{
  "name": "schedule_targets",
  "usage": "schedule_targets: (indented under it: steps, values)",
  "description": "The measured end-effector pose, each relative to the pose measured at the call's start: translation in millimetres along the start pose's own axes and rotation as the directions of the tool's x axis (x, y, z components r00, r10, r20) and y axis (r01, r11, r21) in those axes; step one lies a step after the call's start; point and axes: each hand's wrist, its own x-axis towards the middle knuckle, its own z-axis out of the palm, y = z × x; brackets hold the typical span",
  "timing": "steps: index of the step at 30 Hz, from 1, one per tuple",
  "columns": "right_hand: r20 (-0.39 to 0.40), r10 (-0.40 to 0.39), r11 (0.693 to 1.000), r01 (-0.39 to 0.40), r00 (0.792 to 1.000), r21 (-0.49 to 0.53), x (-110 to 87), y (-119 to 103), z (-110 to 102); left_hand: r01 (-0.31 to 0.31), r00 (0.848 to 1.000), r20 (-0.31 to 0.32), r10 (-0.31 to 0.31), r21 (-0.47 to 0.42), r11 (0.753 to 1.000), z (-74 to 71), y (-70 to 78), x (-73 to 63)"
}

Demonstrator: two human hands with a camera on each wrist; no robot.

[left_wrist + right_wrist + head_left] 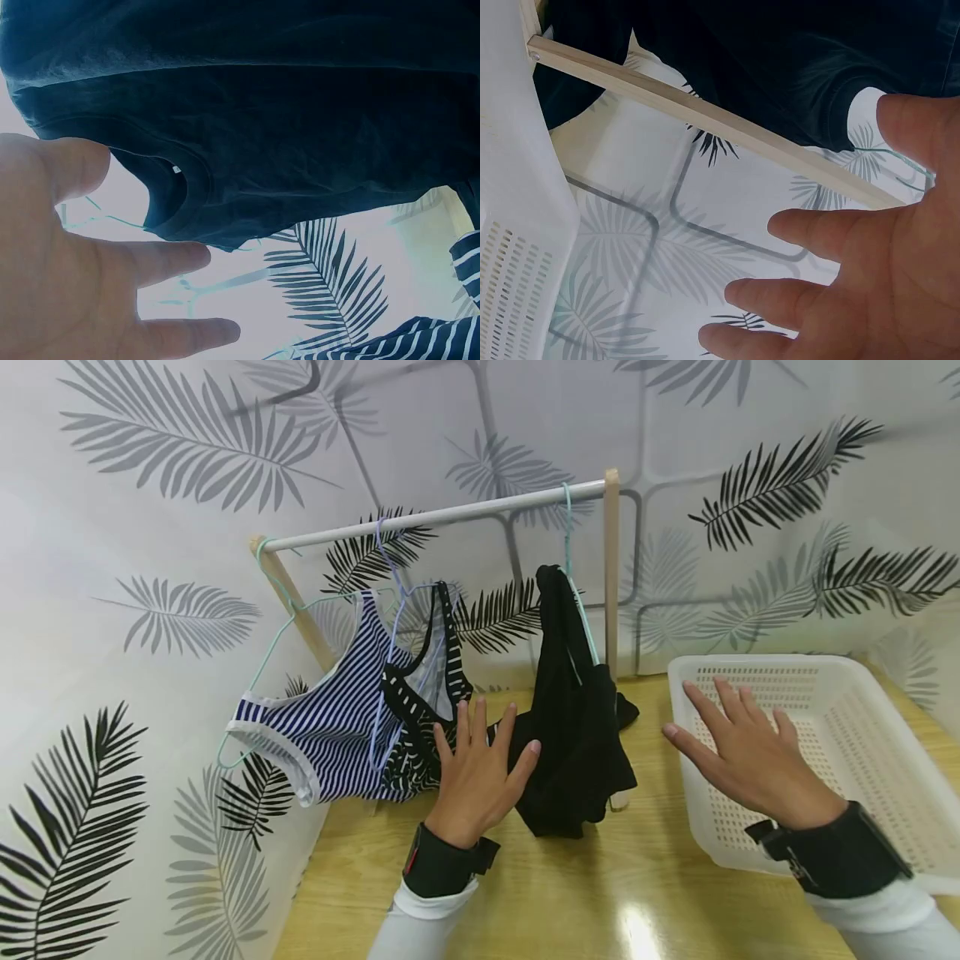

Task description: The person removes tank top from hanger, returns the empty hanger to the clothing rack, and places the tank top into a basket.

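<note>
The garment [576, 752], black and on a hanger [582, 617], is just right of the left grip [476, 768] and well left of the right grip [750, 752]. It looks light, soft and limp, hard to damage but likely to sag or slide along the hanger's thin, probably smooth arm. The surest hold should be the hanger's neck, above the cloth; failing that, a pinch at the upper folds with some support beneath. Its long axis runs roughly upright, narrow end up by the hook, wider hem down toward the tabletop [540, 893], while the visible hanger arm slopes steeply down toward the right grip's side. Both grips have fingers and thumb spread wide and hold nothing; whether the left fingertips brush any cloth, I cannot tell. Above and beyond the left grip runs the rail [465, 512], with a post [611, 568] at its right end. Left of that grip hang a patterned top [408, 706] and a striped top [337, 727]; under the right grip sits a basket [678, 693].
</note>
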Motion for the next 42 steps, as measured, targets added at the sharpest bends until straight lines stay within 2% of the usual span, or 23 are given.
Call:
schedule_targets:
  steps: [11, 13, 15, 19, 21, 24, 27, 31, 34, 39, 42]
  values:
    - [0.001, -0.004, 1.0, 0.004, 1.0, 0.005, 1.8, 4, 0, -0.016, 1.0, -0.019, 0.016, -0.001, 1.0, -1.2, 1.3, 0.7]
    - [-0.004, -0.024, 0.999, 0.024, 1.0, 0.021, 3.3, 5, -3, -0.036, 0.998, -0.048, 0.035, -0.006, 0.999, -1.6, 1.2, 1.4]
    - [-0.004, -0.061, 0.996, 0.061, 0.998, 0.068, 5.5, 7, -9, -0.068, 0.992, -0.103, 0.067, -0.011, 0.998, -3.1, 1.7, 3.4]
    - [-0.007, -0.129, 0.972, 0.127, 0.992, 0.197, 12.8, 11, -23, -0.153, 0.961, -0.237, 0.141, -0.031, 0.988, -10.8, 5.2, 10.6]
    - [-0.006, -0.152, 0.959, 0.149, 0.988, 0.24, 18.6, 13, -29, -0.187, 0.946, -0.279, 0.165, -0.055, 0.981, -17.6, 9.2, 14.0]
    - [0.01, -0.17, 0.936, 0.159, 0.985, 0.315, 30.7, 13, -37, -0.235, 0.93, -0.312, 0.192, -0.106, 0.966, -28.6, 17.8, 19.4]
    - [0.055, -0.178, 0.889, 0.136, 0.983, 0.437, 44.8, 13, -42, -0.29, 0.916, -0.325, 0.237, -0.125, 0.949, -39.7, 29.3, 25.1]
    - [0.108, -0.166, 0.826, 0.079, 0.98, 0.558, 65.3, 12, -48, -0.354, 0.882, -0.351, 0.315, -0.05, 0.934, -53.9, 48.0, 31.7]
    - [0.112, -0.168, 0.807, 0.072, 0.979, 0.586, 79.6, 11, -49, -0.365, 0.861, -0.371, 0.348, 0.025, 0.931, -60.1, 61.6, 35.5]
    - [0.116, -0.179, 0.784, 0.071, 0.977, 0.617, 98.2, 15, -48, -0.345, 0.845, -0.397, 0.359, 0.108, 0.932, -61.2, 79.3, 42.6]
    - [0.123, -0.19, 0.769, 0.07, 0.974, 0.635, 109.1, 17, -48, -0.312, 0.833, -0.432, 0.346, 0.15, 0.938, -61.6, 87.5, 47.9]
